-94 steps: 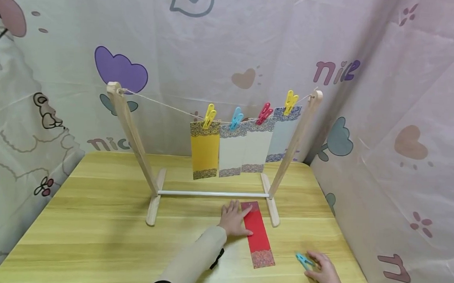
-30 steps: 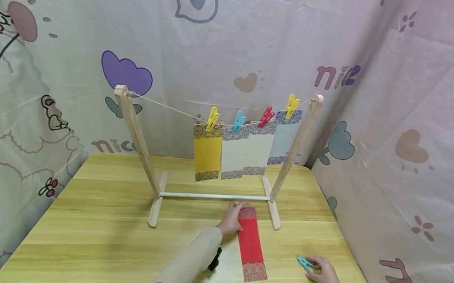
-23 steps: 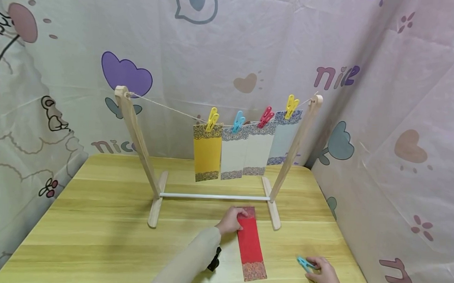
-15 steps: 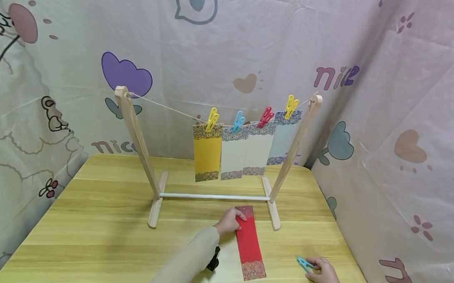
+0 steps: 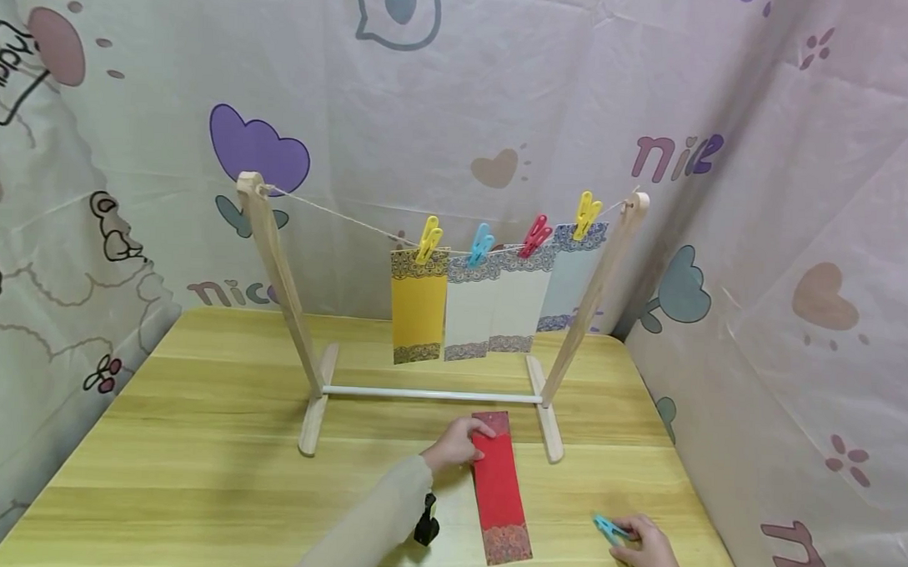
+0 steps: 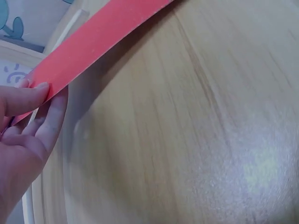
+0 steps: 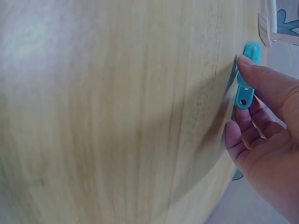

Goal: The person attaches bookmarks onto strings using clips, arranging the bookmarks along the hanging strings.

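My left hand [image 5: 454, 444] pinches the upper left edge of a long red paper card [image 5: 501, 489] that has patterned ends. In the left wrist view, the thumb lies on top of the red card [image 6: 100, 39] and the fingers sit beneath it, with a shadow on the table under the card. My right hand [image 5: 649, 551] holds a light blue clothespin [image 5: 609, 529] near the table's right side. Up close in the right wrist view, thumb and fingers grip the clothespin [image 7: 245, 97] by its handle end.
Behind the card stands a wooden rack [image 5: 277, 281] with a string across it. Yellow, white and pale blue cards hang there, among them a yellow card [image 5: 417, 311], held by coloured clothespins such as a red clothespin [image 5: 534, 236]. A white bar [image 5: 431, 394] joins the rack's feet.
The left hand was spread over the red card's left edge; it now pinches that edge, and the card has shifted slightly left and nearer. The right hand keeps the clothespin almost still.
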Available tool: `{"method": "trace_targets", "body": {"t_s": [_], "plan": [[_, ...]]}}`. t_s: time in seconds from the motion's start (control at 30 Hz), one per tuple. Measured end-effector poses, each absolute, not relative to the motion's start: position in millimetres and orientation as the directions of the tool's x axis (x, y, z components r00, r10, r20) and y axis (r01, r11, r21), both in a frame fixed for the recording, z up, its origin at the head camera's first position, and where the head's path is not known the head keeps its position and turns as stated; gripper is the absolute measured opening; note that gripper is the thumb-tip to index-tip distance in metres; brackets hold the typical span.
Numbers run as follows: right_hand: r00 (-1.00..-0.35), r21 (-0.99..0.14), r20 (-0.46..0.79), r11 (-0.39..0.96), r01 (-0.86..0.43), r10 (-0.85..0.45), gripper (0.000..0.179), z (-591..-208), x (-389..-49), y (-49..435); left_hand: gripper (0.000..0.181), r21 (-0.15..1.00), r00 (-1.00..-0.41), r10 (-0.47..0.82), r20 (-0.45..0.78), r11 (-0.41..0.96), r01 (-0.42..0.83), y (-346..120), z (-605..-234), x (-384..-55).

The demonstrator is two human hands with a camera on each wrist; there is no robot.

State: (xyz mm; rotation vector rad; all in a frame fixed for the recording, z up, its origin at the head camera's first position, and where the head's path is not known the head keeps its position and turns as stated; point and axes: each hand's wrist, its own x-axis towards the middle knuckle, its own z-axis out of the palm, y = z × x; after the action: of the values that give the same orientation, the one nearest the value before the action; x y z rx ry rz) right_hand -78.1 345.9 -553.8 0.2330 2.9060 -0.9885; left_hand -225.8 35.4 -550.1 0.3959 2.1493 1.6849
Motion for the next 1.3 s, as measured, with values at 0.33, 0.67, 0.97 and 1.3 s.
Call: {"method": "trace_targets", "body": {"t_s": [0.33,0.67,0.97,1.3], "plan": [[-0.988,-0.629,-0.092,0.763,0.152,0.122,0.035,-547.9,-76.8,341.3,0.034,0.987,-0.864,0.487,-0.132,0.146,-0.068,29.2,-542.1,-225.8],[-0.987,-0.736,-0.004,0.668,0.111,0.160,0.032,-546.4,-80.4,333.8,0.027,0.989,-0.867,0.492,-0.077,0.146,-0.005,22.2,-540.9,-228.7],[-0.972,-0.675,0.219,0.733,-0.084,0.090,0.033,-541.3,-85.6,324.5,0.028,0.992,-0.866,0.487,-0.117,0.089,-0.084,13.0,-533.5,-228.5],[-0.920,-0.640,0.384,0.741,-0.202,0.080,0.029,-534.3,-95.4,315.1,0.026,0.996,-0.869,0.487,-0.086,0.030,-0.082,8.7,-521.7,-224.8]]}}
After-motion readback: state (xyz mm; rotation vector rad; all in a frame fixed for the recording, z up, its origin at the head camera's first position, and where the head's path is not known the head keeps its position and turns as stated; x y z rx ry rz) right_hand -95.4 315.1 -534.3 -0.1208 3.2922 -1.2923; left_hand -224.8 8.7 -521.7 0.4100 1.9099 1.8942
